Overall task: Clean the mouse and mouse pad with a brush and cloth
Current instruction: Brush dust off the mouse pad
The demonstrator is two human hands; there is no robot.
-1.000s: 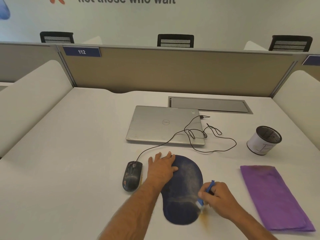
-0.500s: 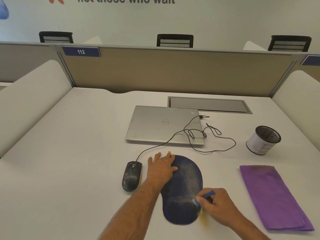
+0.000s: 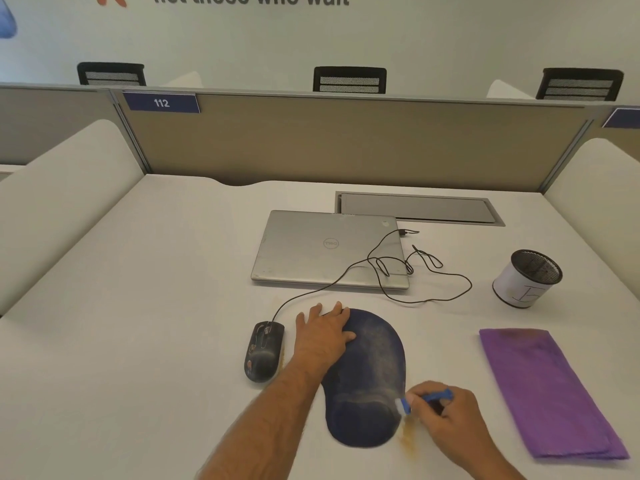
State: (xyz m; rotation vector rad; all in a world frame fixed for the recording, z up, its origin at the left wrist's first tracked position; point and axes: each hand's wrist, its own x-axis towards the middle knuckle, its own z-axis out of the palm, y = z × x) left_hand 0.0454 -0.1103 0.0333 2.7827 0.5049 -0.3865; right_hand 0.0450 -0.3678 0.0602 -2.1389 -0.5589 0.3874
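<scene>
— On the white desk (image 3: 145,306), starting from the left, what comes first?

— At the left of the group lies the dark mouse (image 3: 264,351), smudged with pale dust, its black cable (image 3: 381,268) running up and across the closed silver laptop (image 3: 329,251) behind it.

— And the nearest hand to it?

— Just beside the mouse, apart from it, the left hand (image 3: 323,336) lies flat with fingers spread and straight, palm down on the upper left part of the dark blue mouse pad (image 3: 374,362). It presses the pad; it grips nothing.

— Where is the pad relative to both hands?

— Between them. Its far left edge is under the left hand, and its raised wrist rest at the near end sits just left of the right hand. Pale dust streaks its surface.

— The right hand?

— At the pad's near right edge, the right hand (image 3: 446,417) pinches a small blue brush (image 3: 424,400), fingers curled round the handle. The pale bristle end touches the pad's rim. Brownish dust (image 3: 408,439) lies on the desk just below it.

— Further right?

— A folded purple cloth (image 3: 550,389) lies flat, well apart from the right hand, untouched. Beyond it stands a black mesh pen cup (image 3: 528,278) wrapped in white paper.
</scene>
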